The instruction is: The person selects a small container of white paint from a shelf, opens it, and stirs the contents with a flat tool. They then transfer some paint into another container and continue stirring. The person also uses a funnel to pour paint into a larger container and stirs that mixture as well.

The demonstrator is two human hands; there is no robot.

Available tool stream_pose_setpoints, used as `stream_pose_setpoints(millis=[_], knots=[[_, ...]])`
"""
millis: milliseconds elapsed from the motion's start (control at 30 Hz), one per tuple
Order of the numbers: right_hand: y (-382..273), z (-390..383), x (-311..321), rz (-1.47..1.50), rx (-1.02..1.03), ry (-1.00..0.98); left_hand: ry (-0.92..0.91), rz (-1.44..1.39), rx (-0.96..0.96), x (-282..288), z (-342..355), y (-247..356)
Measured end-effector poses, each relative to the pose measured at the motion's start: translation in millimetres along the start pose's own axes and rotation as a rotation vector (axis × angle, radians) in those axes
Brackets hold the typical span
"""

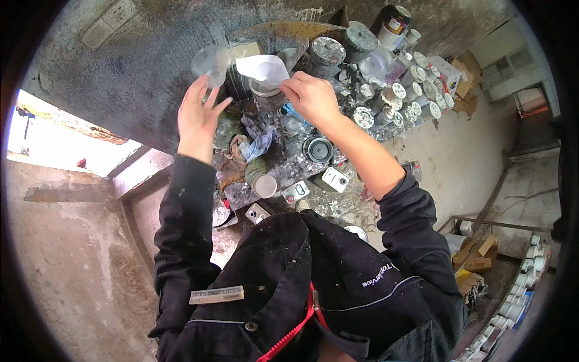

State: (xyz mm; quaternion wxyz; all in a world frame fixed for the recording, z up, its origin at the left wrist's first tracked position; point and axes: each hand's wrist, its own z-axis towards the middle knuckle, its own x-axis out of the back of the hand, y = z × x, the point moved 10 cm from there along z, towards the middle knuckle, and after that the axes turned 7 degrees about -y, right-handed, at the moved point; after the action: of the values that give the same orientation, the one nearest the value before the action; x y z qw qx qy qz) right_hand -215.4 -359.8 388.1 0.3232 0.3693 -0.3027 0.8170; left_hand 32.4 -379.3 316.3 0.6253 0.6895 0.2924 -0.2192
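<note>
My left hand [200,117] is raised at the left, its fingertips at the lower part of a clear plastic cup [212,60], which is smeared by motion. Its thumb stands out to the side. My right hand [312,99] pinches the edge of a white paper paint strainer [262,67] between thumb and fingers. Below the strainer is an open-topped container [266,99], its rim partly covered by the paper; what is inside cannot be made out. Crumpled rags [256,142] lie on the bench under my hands.
Several paint-stained tins [395,96] crowd the bench at the right, with larger lidded buckets [327,51] behind. Nearer me are a round dark-lidded can [318,149], a white-topped rectangular tin [335,179] and a pale round lid [264,186]. A stained wall [132,66] rises at the far left.
</note>
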Motion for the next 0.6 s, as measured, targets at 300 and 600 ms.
stream_pose_setpoints(millis=[300,600], knots=[[-27,1,50,0.009,0.114,0.261,0.269,-0.036,0.272,127,-100,-72],[-46,13,93,-0.066,0.194,0.402,0.257,-0.101,0.415,146,-155,-137]])
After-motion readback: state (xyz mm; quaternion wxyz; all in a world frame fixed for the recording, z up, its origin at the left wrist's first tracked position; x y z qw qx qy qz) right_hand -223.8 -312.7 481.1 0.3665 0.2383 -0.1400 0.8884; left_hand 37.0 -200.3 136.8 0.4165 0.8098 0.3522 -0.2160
